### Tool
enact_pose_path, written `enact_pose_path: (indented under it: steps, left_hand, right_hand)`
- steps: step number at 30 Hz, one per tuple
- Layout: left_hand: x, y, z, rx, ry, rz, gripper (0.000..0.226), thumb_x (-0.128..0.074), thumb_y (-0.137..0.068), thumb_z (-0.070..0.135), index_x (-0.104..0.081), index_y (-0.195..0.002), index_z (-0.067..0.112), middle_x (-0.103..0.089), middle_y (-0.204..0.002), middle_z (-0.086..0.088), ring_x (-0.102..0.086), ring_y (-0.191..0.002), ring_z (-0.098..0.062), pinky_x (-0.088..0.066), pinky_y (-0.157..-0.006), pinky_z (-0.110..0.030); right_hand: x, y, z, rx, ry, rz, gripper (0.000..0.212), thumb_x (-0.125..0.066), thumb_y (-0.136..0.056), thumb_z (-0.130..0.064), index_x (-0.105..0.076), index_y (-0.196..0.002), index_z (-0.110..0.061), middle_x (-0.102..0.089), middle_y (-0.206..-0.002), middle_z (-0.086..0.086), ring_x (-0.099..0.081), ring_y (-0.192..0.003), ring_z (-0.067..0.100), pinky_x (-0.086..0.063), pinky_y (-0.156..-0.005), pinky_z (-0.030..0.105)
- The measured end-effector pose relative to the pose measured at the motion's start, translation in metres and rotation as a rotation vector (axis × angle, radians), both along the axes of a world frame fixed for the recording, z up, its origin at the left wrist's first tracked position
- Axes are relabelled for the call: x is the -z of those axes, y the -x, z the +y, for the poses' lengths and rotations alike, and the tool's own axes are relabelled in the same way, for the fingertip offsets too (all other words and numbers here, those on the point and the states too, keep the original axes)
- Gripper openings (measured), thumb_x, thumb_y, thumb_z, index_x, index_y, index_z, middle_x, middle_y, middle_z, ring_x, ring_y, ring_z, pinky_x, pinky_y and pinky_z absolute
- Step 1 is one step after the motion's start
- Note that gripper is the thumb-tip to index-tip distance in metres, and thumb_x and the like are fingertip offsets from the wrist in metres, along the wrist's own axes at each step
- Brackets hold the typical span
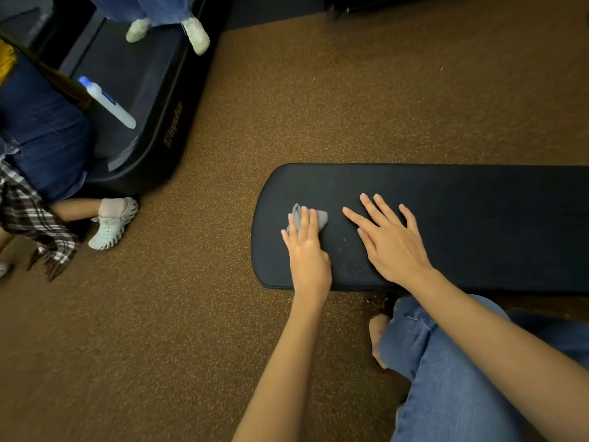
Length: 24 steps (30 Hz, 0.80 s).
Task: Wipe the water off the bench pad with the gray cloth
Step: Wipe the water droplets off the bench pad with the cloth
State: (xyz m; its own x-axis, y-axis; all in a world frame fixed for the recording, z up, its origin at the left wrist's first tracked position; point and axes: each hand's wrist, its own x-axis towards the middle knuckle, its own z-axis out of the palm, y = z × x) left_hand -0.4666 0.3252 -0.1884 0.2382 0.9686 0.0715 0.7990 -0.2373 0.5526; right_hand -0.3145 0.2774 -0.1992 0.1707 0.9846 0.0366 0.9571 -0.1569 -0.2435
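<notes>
A long black bench pad (462,199) runs from the middle of the view to the right edge. Near its left, rounded end lies a crumpled gray cloth (319,215). My left hand (307,253) presses down on the cloth, fingers over it, so most of the cloth is hidden. My right hand (390,239) rests flat on the pad just right of the cloth, fingers spread, holding nothing. A few small water drops (344,240) glint on the pad between the two hands.
Brown speckled carpet (191,314) surrounds the bench. My knee in blue jeans (446,378) is at the bottom right. A black treadmill (140,100) at upper left carries a white spray bottle (108,103). Another person's leg and white clog (111,223) stand at left; more feet are on the treadmill.
</notes>
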Motion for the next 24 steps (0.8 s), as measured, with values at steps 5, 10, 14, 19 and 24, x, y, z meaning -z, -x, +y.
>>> enact_pose_path:
  steps: [5, 10, 14, 19, 24]
  left_hand:
    - [-0.003, -0.026, -0.015, 0.123, 0.043, -0.081, 0.066, -0.04, -0.089, -0.012, -0.035, -0.15, 0.012, -0.025, -0.161, -0.01, -0.01, -0.152, -0.028, -0.004, -0.122, -0.055]
    - [-0.013, 0.015, -0.018, 0.09, 0.081, -0.346, 0.052, -0.035, -0.105, 0.037, -0.024, -0.155, 0.027, -0.015, -0.164, 0.004, -0.001, -0.152, -0.012, -0.003, -0.123, -0.028]
    - [0.006, 0.065, 0.008, -0.245, -0.078, -0.249, 0.047, -0.036, -0.103, 0.028, -0.039, -0.147, 0.013, -0.044, -0.151, -0.009, -0.028, -0.146, -0.023, -0.024, -0.118, -0.052]
    - [0.031, 0.066, 0.01, -0.291, -0.104, -0.069, 0.054, -0.029, -0.102, 0.037, -0.034, -0.151, 0.014, -0.033, -0.158, -0.002, -0.021, -0.149, -0.017, -0.019, -0.121, -0.047]
    - [0.038, 0.067, 0.01, -0.241, -0.142, 0.068, 0.055, -0.025, -0.102, 0.041, -0.032, -0.152, 0.019, -0.028, -0.161, 0.002, -0.016, -0.15, -0.013, -0.012, -0.121, -0.043]
  right_hand:
    - [-0.009, -0.002, -0.001, 0.084, -0.126, 0.197, 0.044, -0.026, -0.1, -0.035, -0.049, -0.137, -0.034, -0.048, -0.145, -0.004, -0.036, -0.138, 0.013, -0.023, -0.11, 0.042]
    - [-0.035, 0.01, -0.011, 0.3, -0.331, 0.409, 0.036, -0.037, -0.099, -0.037, -0.056, -0.128, -0.029, -0.058, -0.131, -0.004, -0.046, -0.123, 0.015, -0.029, -0.101, 0.036]
    - [-0.037, 0.062, -0.012, 0.19, -0.165, 0.362, 0.062, -0.04, -0.091, -0.057, -0.034, -0.147, -0.031, -0.022, -0.158, 0.01, -0.016, -0.146, 0.026, -0.016, -0.116, 0.047]
    - [-0.004, 0.103, 0.014, 0.181, -0.024, 0.202, 0.074, -0.038, -0.094, -0.06, -0.011, -0.154, -0.027, -0.004, -0.161, 0.014, 0.001, -0.149, 0.03, -0.003, -0.119, 0.05]
    - [0.015, 0.079, 0.019, -0.174, -0.208, 0.058, 0.045, -0.038, -0.099, -0.022, -0.047, -0.141, -0.01, -0.046, -0.146, 0.013, -0.038, -0.138, 0.027, -0.031, -0.115, 0.04]
